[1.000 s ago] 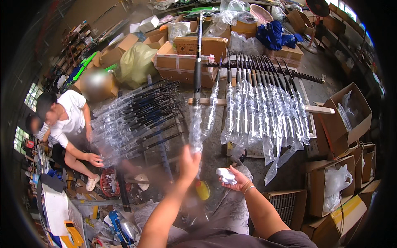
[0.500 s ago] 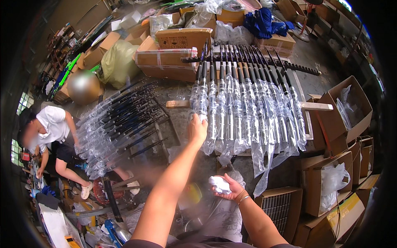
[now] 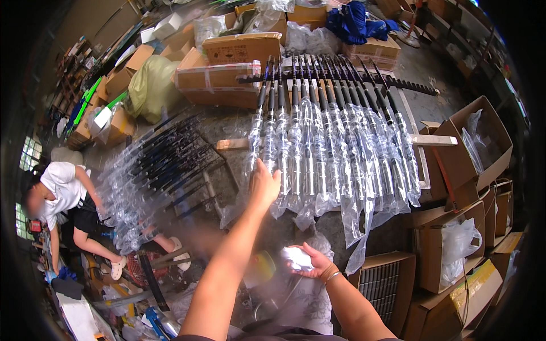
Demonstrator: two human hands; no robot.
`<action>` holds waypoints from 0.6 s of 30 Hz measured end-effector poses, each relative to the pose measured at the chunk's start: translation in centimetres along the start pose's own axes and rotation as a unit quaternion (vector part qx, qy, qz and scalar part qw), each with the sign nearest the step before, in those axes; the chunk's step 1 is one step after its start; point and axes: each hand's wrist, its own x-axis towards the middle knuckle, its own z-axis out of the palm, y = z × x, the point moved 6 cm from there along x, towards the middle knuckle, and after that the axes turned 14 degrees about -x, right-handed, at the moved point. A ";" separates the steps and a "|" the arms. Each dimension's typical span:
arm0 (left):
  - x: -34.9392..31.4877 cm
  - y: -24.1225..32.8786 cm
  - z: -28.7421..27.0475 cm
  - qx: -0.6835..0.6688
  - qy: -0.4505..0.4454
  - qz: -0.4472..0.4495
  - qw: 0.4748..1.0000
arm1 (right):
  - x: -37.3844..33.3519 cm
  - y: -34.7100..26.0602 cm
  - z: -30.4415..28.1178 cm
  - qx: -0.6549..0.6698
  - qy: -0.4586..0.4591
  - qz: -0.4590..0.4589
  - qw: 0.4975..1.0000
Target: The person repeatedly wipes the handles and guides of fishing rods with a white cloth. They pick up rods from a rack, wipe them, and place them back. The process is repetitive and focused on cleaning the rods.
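- Bagged rods point(image 3: 327, 142): a row of long dark rods, each in a clear plastic sleeve, lies side by side across a wooden rack point(image 3: 435, 140) at about 12 o'clock from my view centre. Their dark ends point up toward 12, the loose sleeve ends hang toward 6.
- Leftmost rod point(image 3: 256, 136) of that row: this is the one in hand. It sits at the 9 o'clock edge of the row, just beside its neighbour.
- Left hand point(image 3: 264, 184): arm stretched forward, fingers wrapped on the lower sleeved part of the leftmost rod. I read it as clamped on that rod, though the fingertips are hidden behind the plastic.
- Right hand point(image 3: 311, 264): held low, at 5 o'clock from the left hand, well apart from the rack. It is cupped around a small white crumpled piece point(image 3: 297, 258), fingers curled on it.
- Second pile of sleeved rods point(image 3: 159, 170): lies on the floor at 9 o'clock from the rack, fanned out at a slant.
- Another person point(image 3: 60, 196) in a white top crouches at 8 o'clock, beside that pile.
- Open cardboard boxes point(image 3: 475, 148) stand at 3 to 4 o'clock, some lined with clear bags. More cartons point(image 3: 219, 77) are stacked at 11 o'clock, touching the rod tips.
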 end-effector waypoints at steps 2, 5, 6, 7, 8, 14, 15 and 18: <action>-1.7 0.2 0.1 -0.006 -0.005 0.057 0.998 | 0.1 0.0 -0.1 -0.005 0.000 0.001 1.000; -5.4 6.1 -0.4 0.072 0.043 0.236 0.968 | -0.1 -0.2 0.4 -0.028 -0.004 -0.012 1.000; -6.4 7.3 0.0 0.077 0.026 0.270 0.959 | -0.1 -0.1 0.6 -0.039 -0.007 -0.013 0.999; -6.6 7.2 1.6 0.037 0.000 0.302 0.952 | 0.0 -0.1 0.5 -0.042 -0.004 -0.009 0.999; -6.8 7.7 2.6 0.040 -0.037 0.291 0.955 | 0.0 -0.1 0.4 -0.045 0.000 -0.007 0.999; -6.5 7.3 5.3 0.061 -0.076 0.284 0.954 | -0.4 -0.2 0.5 -0.059 0.019 -0.010 0.998; -6.4 7.0 5.5 0.074 -0.085 0.283 0.953 | -0.4 -0.2 0.5 -0.059 0.022 -0.011 0.998; -6.3 6.9 5.7 0.097 -0.098 0.285 0.949 | -0.4 -0.4 0.5 -0.058 0.008 -0.015 0.998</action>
